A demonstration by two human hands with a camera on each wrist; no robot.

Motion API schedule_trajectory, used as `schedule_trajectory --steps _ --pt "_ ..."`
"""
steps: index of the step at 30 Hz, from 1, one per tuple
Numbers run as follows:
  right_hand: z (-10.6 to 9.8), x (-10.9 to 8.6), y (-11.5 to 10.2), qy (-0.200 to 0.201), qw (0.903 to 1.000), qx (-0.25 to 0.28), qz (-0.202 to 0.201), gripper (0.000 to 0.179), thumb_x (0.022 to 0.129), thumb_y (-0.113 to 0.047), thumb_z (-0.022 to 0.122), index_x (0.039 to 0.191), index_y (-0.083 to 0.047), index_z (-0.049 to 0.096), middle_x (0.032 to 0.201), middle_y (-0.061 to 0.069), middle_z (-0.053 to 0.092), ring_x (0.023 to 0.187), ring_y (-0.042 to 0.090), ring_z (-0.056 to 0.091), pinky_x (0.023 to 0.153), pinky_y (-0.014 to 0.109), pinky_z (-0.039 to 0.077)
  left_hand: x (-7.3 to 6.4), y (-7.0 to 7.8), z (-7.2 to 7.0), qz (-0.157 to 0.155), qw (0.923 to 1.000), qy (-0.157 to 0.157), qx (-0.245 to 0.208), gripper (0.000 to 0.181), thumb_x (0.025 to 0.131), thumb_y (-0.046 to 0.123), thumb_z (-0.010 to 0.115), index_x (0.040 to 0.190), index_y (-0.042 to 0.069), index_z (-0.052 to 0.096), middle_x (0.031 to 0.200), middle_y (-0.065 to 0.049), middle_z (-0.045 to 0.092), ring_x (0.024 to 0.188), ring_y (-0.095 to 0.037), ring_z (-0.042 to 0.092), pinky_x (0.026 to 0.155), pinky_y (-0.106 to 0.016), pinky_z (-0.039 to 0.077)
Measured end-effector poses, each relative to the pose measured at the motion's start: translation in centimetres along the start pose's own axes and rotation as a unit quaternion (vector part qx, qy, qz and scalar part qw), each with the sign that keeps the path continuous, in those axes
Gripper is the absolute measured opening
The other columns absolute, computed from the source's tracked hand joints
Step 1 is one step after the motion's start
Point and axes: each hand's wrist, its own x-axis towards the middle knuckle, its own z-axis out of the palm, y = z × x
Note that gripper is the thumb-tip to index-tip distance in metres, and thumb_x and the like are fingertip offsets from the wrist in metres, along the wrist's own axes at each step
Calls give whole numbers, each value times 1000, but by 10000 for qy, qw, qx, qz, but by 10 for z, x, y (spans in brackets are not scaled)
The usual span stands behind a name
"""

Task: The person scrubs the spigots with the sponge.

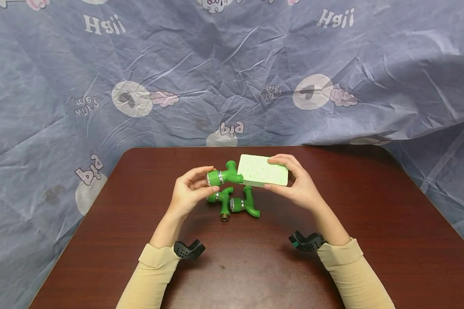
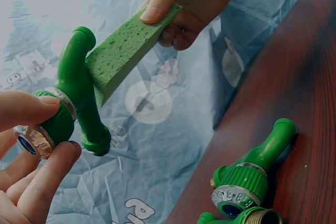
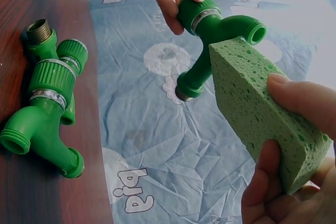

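My left hand [image 1: 187,189] pinches a green tap [image 1: 228,175] by its ribbed knob, thumb on one side and fingers on the other. Raised above the table, the tap has its spout and inlet pointing away from that hand. A light green sponge [image 1: 261,171] is gripped at its right end by my right hand [image 1: 299,184], thumb below and fingers over the top in the head view. The sponge's left end meets the tap's body, as the right wrist view shows at the sponge's near corner [image 3: 226,51].
Two more green taps lie on the dark red-brown table [image 1: 139,266] under the hands: one with a brass threaded end [image 1: 224,210], the other tap [image 1: 249,204] to its right. A printed blue-grey cloth [image 1: 216,77] hangs behind the table.
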Motion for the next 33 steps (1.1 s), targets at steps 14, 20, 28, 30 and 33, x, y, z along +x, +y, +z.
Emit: schedule_trajectory --steps 14,20,28,30,33 --pt "-1 0 2 59 9997 78 219 54 68 12 77 118 9 56 124 21 46 108 17 45 78 13 44 1 -4 3 522 9963 479 477 42 69 -15 73 109 -13 60 95 -4 69 80 -15 67 73 -28 56" --pt "-7 0 2 127 9991 306 275 54 68 16 74 118 11 54 124 22 44 106 14 47 73 13 46 2 -3 2 418 9951 771 453 40 70 -14 73 108 -11 62 91 -2 70 76 -14 68 64 -27 56" --pt "-11 0 1 15 9990 275 -347 56 65 19 74 116 12 54 120 26 48 113 16 45 91 19 36 2 -7 3 418 9940 910 438 39 71 -13 73 108 -10 62 96 -4 68 76 -14 67 65 -27 56" --pt "-11 0 2 -16 9982 356 -476 56 64 20 74 115 13 54 118 25 48 113 18 45 91 20 36 2 -8 4 447 9942 877 437 38 71 -13 73 107 -10 62 95 -4 67 75 -15 67 64 -27 56" --pt "-12 0 8 -13 9964 605 -595 57 63 22 74 116 13 53 119 22 48 113 19 44 87 19 39 2 -10 6 459 9941 889 421 38 71 -12 74 107 -9 62 94 -5 67 74 -15 68 63 -26 56"
